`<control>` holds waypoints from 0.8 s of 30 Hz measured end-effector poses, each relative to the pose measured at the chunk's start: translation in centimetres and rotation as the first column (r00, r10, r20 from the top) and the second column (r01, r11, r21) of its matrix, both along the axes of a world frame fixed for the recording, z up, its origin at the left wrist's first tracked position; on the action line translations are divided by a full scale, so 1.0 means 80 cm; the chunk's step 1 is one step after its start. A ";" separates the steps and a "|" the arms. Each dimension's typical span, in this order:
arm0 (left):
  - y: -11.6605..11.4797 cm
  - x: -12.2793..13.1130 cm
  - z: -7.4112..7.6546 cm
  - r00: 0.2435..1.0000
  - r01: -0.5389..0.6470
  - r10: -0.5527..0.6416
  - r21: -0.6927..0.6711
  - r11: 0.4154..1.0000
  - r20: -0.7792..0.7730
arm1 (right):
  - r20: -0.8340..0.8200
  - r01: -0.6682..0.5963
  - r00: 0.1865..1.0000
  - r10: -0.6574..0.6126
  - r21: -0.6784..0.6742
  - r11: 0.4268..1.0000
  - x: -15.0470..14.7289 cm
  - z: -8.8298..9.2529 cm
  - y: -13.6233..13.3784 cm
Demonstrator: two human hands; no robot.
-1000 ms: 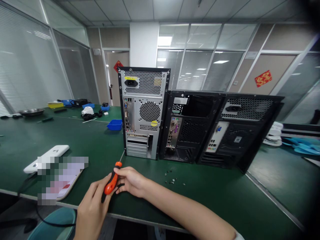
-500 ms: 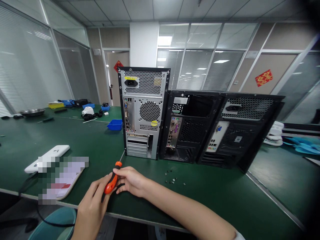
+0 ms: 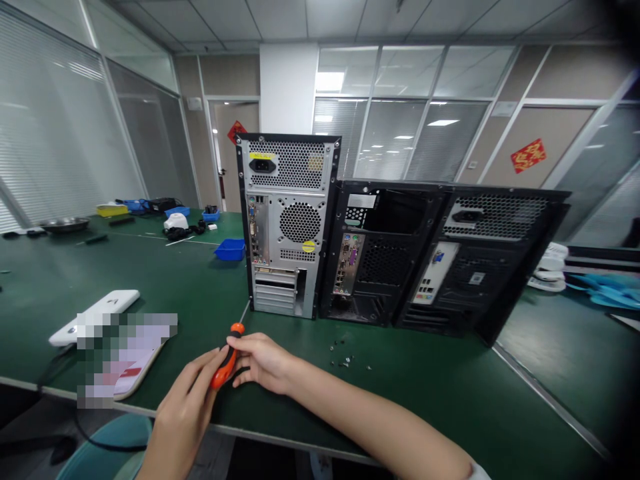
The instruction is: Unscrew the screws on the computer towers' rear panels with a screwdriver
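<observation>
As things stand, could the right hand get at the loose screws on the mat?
Probably yes. The right hand rests on the screwdriver handle, and the screws lie on bare green mat just to its right, with nothing between them.

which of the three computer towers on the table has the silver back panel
The leftmost tower, the tallest one, standing nearest the screwdriver. The middle tower and right tower have black backs.
</observation>
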State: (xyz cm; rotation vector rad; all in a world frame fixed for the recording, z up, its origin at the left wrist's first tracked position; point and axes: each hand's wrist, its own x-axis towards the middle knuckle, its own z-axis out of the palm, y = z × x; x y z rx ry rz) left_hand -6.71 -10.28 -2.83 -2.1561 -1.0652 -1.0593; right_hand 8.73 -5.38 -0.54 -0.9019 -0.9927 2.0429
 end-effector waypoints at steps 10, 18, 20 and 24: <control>0.005 -0.010 -0.009 0.999 0.025 -0.022 -0.084 0.996 0.032 | -0.017 0.014 1.000 -0.015 -0.005 1.000 0.001 0.003 0.000; 0.011 -0.017 -0.008 0.992 0.107 -0.109 -0.037 0.994 -0.063 | 0.004 0.041 0.999 -0.041 -0.003 0.999 0.000 0.001 0.002; 0.012 -0.022 -0.009 0.988 0.114 -0.119 -0.052 0.992 -0.101 | 0.010 0.042 0.999 -0.042 -0.001 0.999 -0.001 0.000 0.001; 0.015 -0.027 -0.007 0.985 0.130 -0.144 -0.135 0.982 -0.095 | 0.019 0.032 0.999 -0.032 0.002 0.999 -0.001 -0.001 0.001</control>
